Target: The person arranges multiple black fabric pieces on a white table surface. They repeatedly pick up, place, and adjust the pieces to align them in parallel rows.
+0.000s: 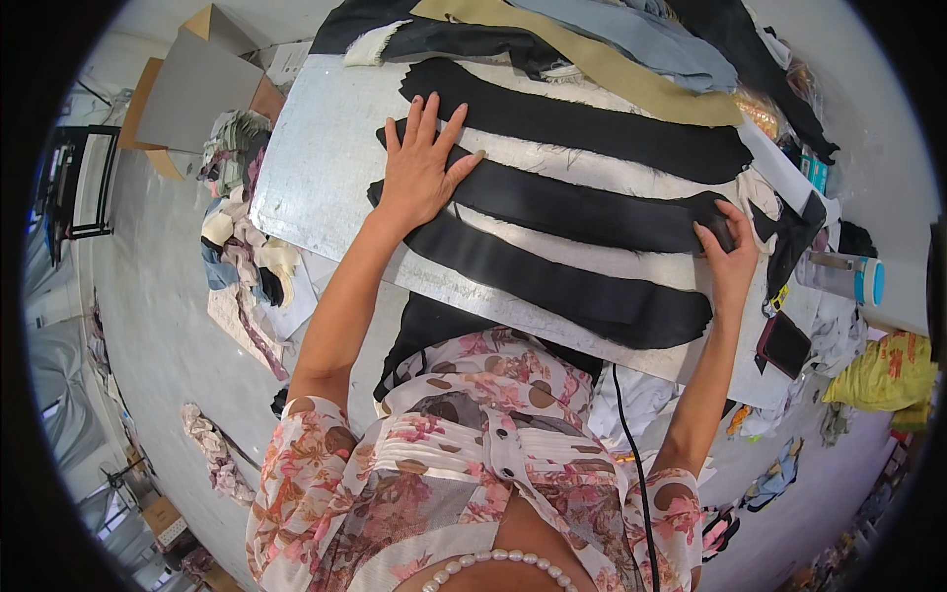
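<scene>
Three long black fabric strips lie side by side across a pale board: a far strip point(592, 123), a middle strip point(582, 205) and a near strip point(562, 288). My left hand point(424, 168) lies flat with fingers spread over the left ends of the far and middle strips. At the right end of the middle strip, my right hand point(732, 252) is curled, thumb and fingers closing on its raised edge. Loose threads fringe the strips' cut edges, and off-white cloth shows between them.
Dark, olive point(592, 59) and grey-blue fabric point(641, 44) lies along the board's point(306, 148) far side. To the right are a clear jug with a blue rim point(868, 281) and a dark phone point(784, 345). Fabric scraps point(242, 247) heap at left; a black cord point(631, 444) hangs nearby.
</scene>
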